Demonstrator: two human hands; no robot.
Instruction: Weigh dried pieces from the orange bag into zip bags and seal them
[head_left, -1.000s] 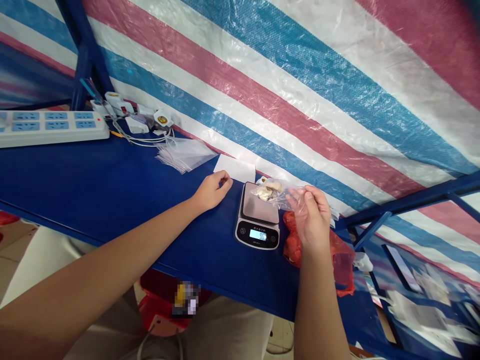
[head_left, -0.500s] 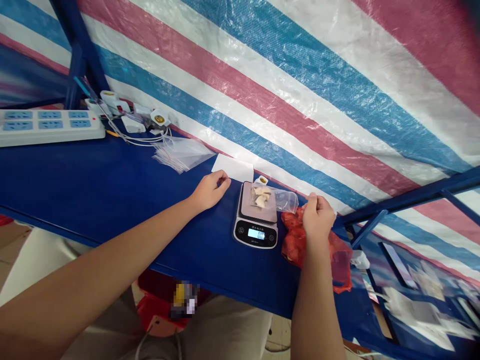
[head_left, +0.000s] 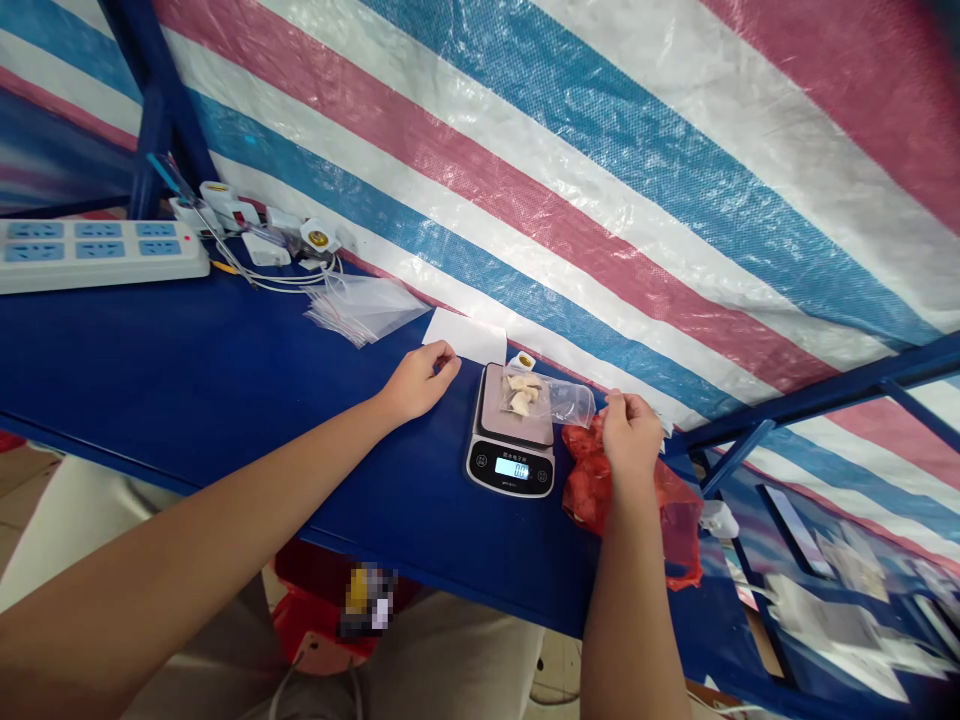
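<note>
A small digital scale [head_left: 514, 470] with a lit display stands on the blue table. On its plate lies a clear plastic bag [head_left: 571, 402] with pale pieces [head_left: 524, 394] inside, its free end hanging out past the right edge. My left hand [head_left: 426, 378] rests on the table left of the scale, fingers curled together; whether anything is between them is too small to tell. My right hand [head_left: 632, 430] is just beyond the bag's free end, thumb and fingertips pressed together, above a red plastic bag [head_left: 589, 485]. Anything in that pinch cannot be made out.
White paper [head_left: 466, 335] and a stack of clear bags [head_left: 361, 305] lie along the back of the table [head_left: 187, 380]. Cables and small white devices [head_left: 319, 237] sit near a power strip [head_left: 101, 250] at the left. Blue frame bars and striped sheeting rise behind.
My right hand has shifted slightly left, nearer the clear bag's free end. My left hand and the bag on the scale look nearly unchanged.
</note>
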